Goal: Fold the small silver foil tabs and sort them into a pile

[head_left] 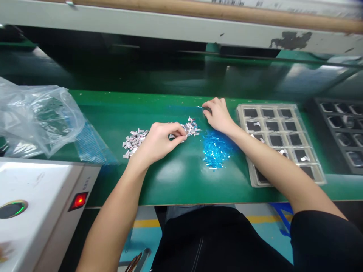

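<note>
My left hand [161, 142] is closed in a pinch, thumb and forefinger together on a small silvery-white flat part [185, 135]. It hovers at the edge of a small pile of such parts [193, 127]. Behind its wrist lies a second pile of silvery-white parts [133, 141]. My right hand [218, 114] is farther back on the table, fingers curled and thumb close to the forefinger. A tiny pale sliver [199, 107] shows at its fingertips; whether it is held is unclear. Below that hand lies a heap of shiny blue film pieces [215, 151].
Right of the heap is a clear compartment tray [244, 113] with dark squares and a few white parts, partly under my right forearm. A dark tray [337, 147] stands beyond. At left are plastic bags [42, 113] and a white machine [36, 189] with a lit red switch [78, 201].
</note>
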Available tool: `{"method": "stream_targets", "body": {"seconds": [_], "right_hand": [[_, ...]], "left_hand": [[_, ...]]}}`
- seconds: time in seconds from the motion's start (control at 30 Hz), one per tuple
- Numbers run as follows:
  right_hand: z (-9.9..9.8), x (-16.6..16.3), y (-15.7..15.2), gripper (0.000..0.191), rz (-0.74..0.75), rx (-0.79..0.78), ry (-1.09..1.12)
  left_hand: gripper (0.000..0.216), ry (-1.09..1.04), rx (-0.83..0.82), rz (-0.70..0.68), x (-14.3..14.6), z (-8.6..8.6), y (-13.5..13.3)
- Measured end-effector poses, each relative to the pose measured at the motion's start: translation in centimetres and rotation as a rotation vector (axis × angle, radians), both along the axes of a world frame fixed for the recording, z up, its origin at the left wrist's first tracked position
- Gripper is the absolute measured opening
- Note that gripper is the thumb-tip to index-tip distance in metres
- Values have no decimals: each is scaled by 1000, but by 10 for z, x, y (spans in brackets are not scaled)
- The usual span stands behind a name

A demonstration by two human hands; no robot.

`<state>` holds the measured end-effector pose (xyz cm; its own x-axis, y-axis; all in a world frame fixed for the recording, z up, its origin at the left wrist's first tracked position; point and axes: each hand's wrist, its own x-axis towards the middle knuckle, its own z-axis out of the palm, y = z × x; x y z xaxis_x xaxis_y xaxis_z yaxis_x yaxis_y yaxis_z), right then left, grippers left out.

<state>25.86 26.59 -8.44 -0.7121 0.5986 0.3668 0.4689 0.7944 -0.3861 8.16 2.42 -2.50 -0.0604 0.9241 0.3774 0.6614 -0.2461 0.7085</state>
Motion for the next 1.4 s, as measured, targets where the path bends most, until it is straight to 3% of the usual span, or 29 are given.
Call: {"method": "stream_targets", "body": {"seconds": [0.43,0.53,0.6,0.7,0.83,1.17,1.4], "right_hand": [[21,4,-19,12,-36,-73,15],[26,5,-26,13,-48,-78,73],[31,4,-34,13,-1,-106,190],[41,4,-54,10,184,-224,390],[50,6,-76,14,360,-387,457],[45,5,-84,11,442,-408,353],[46,5,-86,12,421,-374,341]], "left_hand": [[10,12,43,-35,-3,-9,3],[11,-7,71,16,-3,-10,4],[11,-36,96,91,-3,-12,5],[11,-78,115,184,-2,-14,7],[12,-131,96,218,0,-16,10],[13,-81,125,176,4,-23,14],[13,-53,136,173,7,-27,15]]}}
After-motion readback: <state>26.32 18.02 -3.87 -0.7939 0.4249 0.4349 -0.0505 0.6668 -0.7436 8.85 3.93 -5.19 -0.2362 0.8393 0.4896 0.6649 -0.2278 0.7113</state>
